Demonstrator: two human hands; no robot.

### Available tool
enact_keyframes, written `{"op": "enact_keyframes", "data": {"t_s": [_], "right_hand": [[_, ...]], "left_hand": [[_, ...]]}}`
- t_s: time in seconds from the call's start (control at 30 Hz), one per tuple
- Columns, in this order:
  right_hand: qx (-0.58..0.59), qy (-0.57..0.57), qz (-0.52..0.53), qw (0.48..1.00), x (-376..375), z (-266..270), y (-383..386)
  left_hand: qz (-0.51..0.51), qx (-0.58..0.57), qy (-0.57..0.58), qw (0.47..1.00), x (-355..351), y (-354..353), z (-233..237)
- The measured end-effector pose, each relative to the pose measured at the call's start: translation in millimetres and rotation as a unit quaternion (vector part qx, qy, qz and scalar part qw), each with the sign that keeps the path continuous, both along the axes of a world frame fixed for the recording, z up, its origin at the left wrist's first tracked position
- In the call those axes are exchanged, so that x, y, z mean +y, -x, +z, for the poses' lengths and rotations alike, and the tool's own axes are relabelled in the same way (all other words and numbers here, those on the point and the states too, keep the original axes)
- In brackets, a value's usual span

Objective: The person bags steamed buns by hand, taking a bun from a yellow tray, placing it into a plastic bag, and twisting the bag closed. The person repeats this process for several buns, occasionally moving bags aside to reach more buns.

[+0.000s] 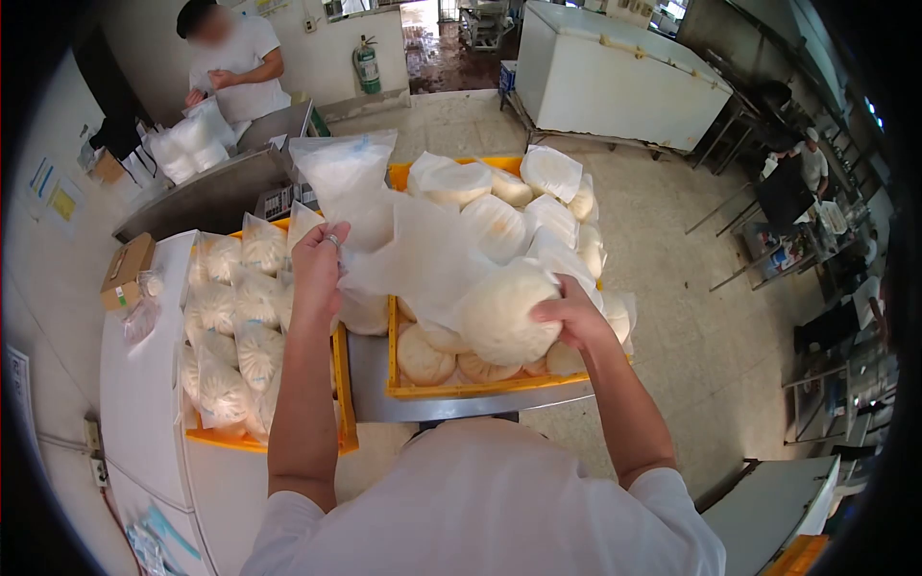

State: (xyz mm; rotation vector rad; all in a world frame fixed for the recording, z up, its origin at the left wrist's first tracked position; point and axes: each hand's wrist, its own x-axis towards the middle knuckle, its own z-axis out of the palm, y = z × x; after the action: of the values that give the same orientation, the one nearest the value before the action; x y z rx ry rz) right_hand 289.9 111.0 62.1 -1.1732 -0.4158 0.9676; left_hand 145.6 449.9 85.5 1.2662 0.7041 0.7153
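My right hand (578, 315) grips a large round white bun (507, 313) by its right side, thumb on top. From the bun's left side a thin translucent plastic bag (423, 245) stretches across to my left hand (321, 267), whose fingers are pinched on the bag's edge. Below both hands, a yellow crate (480, 390) holds several big buns, some with white paper or film on them. Beyond my left hand lies a stack of clear bags (341, 173). Left of it, another yellow crate (350, 408) is filled with bagged buns (227, 392).
A white freezer top (144, 370) runs along the left, bearing a cardboard box (127, 271). At the back left, a person (235, 62) stands behind white bagged goods (192, 144). A chest freezer (615, 82) stands at the back. Other people work among racks at far right.
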Motion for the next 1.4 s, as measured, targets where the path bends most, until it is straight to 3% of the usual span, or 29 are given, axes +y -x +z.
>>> {"op": "enact_keyframes", "data": {"t_s": [0.07,0.17,0.23,0.27,0.33,0.4,0.5,0.7,0.77,0.83,0.93,1.0,1.13,1.33,1.4], "right_hand": [[0.226,-0.115,-0.066,0.965,-21,-3,10],[0.273,-0.209,-0.070,0.936,-41,-13,31],[0.228,-0.223,-0.029,0.947,-44,24,55],[0.205,-0.230,-0.012,0.951,-44,46,69],[0.216,-0.211,0.021,0.953,-42,76,89],[0.208,-0.190,0.019,0.959,-36,83,101],[0.248,-0.138,-0.034,0.958,-42,67,93],[0.260,-0.099,-0.217,0.936,-72,12,86],[0.269,-0.102,-0.231,0.929,-81,6,89],[0.258,-0.123,-0.166,0.944,-96,10,96],[0.259,-0.116,-0.088,0.955,-101,34,117],[0.276,-0.110,-0.039,0.954,-100,38,122],[0.280,-0.106,-0.086,0.950,-91,34,111],[0.248,-0.142,-0.165,0.944,-96,7,97],[0.242,-0.160,-0.190,0.938,-91,5,97]], "left_hand": [[0.021,0.005,-0.076,0.997,-3,-7,4],[0.043,-0.061,-0.223,0.972,-18,-30,-11],[0.024,-0.039,-0.285,0.957,-50,-41,-7],[-0.001,0.016,-0.292,0.956,-77,-39,7],[-0.067,0.017,-0.354,0.933,-118,-41,11],[-0.173,0.061,-0.363,0.914,-150,-36,16],[-0.330,-0.093,-0.072,0.937,-171,-32,-4],[-0.426,-0.011,0.036,0.904,-166,-16,-8],[-0.401,-0.001,-0.029,0.916,-175,-18,-6],[-0.344,0.040,-0.083,0.935,-181,-23,-8],[-0.340,0.031,-0.151,0.928,-194,-31,-13],[-0.392,0.044,-0.115,0.911,-204,-34,-5],[-0.526,0.083,-0.007,0.847,-201,-34,15],[-0.498,0.060,-0.041,0.864,-192,-12,3],[-0.485,-0.012,-0.031,0.874,-191,-10,-13]]}}
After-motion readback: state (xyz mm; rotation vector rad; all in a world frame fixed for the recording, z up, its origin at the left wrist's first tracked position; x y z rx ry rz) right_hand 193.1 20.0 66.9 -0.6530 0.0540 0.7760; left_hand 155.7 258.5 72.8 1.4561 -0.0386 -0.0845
